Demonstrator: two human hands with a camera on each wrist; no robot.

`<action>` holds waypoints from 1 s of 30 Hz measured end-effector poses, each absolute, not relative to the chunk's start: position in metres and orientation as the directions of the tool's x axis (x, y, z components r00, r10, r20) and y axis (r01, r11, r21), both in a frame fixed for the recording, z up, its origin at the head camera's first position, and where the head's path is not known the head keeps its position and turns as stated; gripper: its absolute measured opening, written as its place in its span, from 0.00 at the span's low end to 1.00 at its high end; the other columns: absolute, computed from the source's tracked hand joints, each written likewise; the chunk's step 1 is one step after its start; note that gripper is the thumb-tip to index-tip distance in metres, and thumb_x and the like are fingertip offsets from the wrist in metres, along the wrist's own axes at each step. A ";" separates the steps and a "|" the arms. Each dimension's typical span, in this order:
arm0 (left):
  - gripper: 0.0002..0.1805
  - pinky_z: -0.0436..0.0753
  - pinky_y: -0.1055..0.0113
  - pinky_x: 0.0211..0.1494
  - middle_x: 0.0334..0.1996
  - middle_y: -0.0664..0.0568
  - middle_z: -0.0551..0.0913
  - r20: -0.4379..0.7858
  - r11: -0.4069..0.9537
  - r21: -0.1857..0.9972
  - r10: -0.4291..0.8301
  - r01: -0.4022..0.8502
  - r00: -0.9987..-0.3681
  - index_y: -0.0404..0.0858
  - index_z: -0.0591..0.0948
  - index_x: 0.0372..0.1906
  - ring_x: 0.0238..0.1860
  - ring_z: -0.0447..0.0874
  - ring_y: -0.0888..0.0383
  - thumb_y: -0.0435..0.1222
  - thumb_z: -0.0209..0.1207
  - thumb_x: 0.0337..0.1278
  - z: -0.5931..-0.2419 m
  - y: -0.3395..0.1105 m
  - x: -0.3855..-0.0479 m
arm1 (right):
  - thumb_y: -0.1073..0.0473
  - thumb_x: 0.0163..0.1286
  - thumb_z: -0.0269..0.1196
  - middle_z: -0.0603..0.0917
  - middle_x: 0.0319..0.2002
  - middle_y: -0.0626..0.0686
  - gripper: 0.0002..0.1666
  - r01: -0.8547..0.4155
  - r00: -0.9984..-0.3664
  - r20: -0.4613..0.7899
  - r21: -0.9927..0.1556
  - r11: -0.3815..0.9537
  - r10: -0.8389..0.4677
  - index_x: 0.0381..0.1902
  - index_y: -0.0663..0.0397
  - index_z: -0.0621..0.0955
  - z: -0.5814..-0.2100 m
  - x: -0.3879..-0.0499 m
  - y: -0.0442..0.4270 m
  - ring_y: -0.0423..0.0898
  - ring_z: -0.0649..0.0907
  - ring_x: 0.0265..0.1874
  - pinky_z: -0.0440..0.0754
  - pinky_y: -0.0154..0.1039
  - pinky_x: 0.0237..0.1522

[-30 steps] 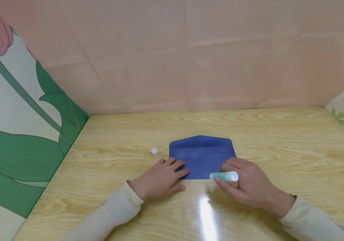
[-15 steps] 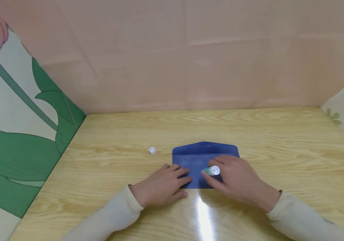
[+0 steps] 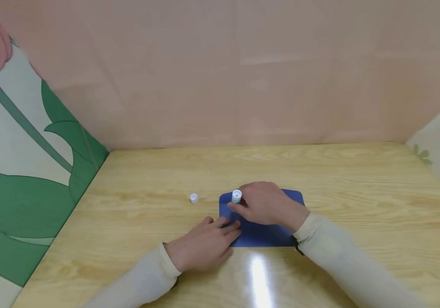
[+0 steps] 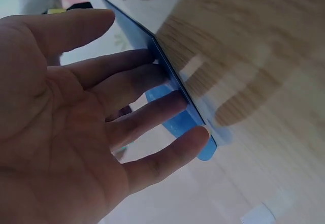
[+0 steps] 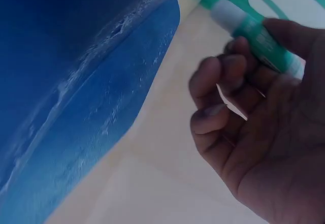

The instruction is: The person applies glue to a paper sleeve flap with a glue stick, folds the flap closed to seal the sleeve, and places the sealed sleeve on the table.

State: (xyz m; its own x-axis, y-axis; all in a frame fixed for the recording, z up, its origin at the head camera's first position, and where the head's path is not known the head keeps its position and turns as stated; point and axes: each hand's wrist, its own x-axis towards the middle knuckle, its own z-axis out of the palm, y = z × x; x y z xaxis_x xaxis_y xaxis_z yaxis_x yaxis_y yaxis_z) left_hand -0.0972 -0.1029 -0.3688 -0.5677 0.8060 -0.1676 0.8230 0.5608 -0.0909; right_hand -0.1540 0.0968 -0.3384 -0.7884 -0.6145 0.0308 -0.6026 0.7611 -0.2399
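Note:
A dark blue envelope lies on the table with its flap unfolded away from the person. The left hand rests its spread, nearly straight fingers on the envelope's left part. Over the upper left of the envelope, the right hand grips a glue stick, its white base pointing up. In the right wrist view, the stick's green and white barrel sits between thumb and fingers, and whitish smears run along the envelope's fold and flap. Whether the glue tip touches the paper cannot be told.
A small white cap stands on the wood-grain table, left of the envelope. A pinkish wall covering rises behind the table's far edge. A flower-patterned panel borders the left side.
The right hand has moved left and away from the person with the glue stick, from the envelope's lower right to its upper left. The left hand stays on the envelope.

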 end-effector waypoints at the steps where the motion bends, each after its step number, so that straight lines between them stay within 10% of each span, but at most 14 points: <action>1: 0.26 0.78 0.55 0.61 0.72 0.55 0.71 -0.170 0.560 -0.089 0.806 0.824 -0.567 0.46 0.72 0.71 0.70 0.68 0.56 0.49 0.48 0.75 -0.369 -0.104 -0.097 | 0.40 0.73 0.57 0.72 0.18 0.41 0.22 -0.599 -0.788 0.005 -0.242 0.763 -0.616 0.20 0.41 0.74 -0.340 -0.157 0.094 0.37 0.71 0.17 0.69 0.34 0.21; 16: 0.25 0.67 0.64 0.74 0.68 0.47 0.76 -0.126 0.494 -0.154 0.849 0.855 -0.513 0.37 0.74 0.68 0.71 0.69 0.54 0.45 0.47 0.76 -0.369 -0.102 -0.098 | 0.38 0.73 0.57 0.77 0.20 0.42 0.22 -0.566 -0.802 -0.080 -0.221 0.795 -0.593 0.21 0.40 0.76 -0.346 -0.174 0.067 0.39 0.75 0.19 0.73 0.38 0.22; 30: 0.25 0.77 0.60 0.65 0.69 0.50 0.74 -0.124 0.540 -0.170 0.818 0.825 -0.561 0.41 0.74 0.69 0.71 0.70 0.51 0.47 0.47 0.75 -0.369 -0.100 -0.094 | 0.37 0.72 0.56 0.78 0.22 0.46 0.24 -0.480 -0.848 -0.169 -0.159 0.863 -0.502 0.21 0.43 0.76 -0.352 -0.173 0.058 0.44 0.77 0.20 0.75 0.41 0.22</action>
State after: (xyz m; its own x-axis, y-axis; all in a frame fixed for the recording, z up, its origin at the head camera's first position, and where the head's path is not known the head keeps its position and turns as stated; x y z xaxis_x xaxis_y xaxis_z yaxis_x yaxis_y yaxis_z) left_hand -0.0939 -0.1000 -0.3694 -0.5611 0.8184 -0.1240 0.8246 0.5396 -0.1698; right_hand -0.1725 0.0579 -0.3520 -0.8480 -0.5023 -0.1692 -0.4795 0.8630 -0.1589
